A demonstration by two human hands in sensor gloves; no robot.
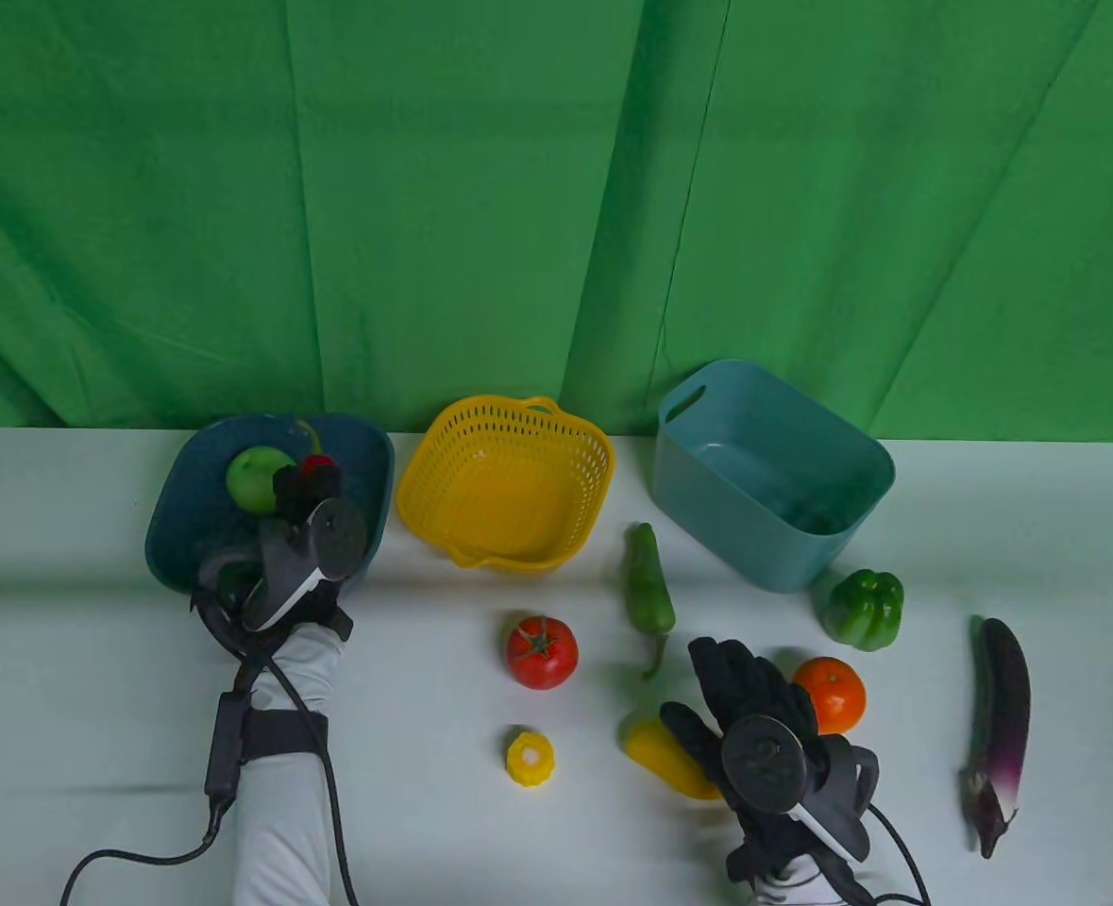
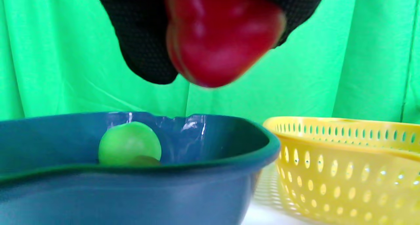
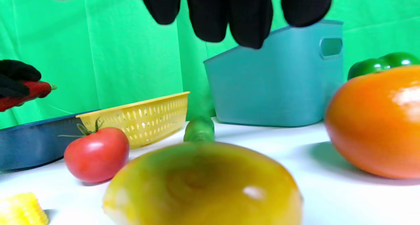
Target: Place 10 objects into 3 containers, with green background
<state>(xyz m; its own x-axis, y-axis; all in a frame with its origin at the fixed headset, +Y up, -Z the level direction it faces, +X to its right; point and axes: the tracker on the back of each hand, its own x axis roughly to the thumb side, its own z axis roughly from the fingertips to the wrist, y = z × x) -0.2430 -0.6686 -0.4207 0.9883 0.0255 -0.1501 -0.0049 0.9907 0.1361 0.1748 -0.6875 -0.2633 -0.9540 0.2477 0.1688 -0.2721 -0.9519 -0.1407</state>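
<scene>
A small red thing [image 2: 220, 38] is held tight in the left hand [image 1: 306, 500] above the dark blue bowl [image 1: 178, 528], while the right hand [image 1: 754, 717] is spread open above the yellow fruit [image 1: 669, 755], which could be knocked and rolled away.

Three containers [image 1: 504, 486], nine vegetables [image 1: 541, 651]
</scene>
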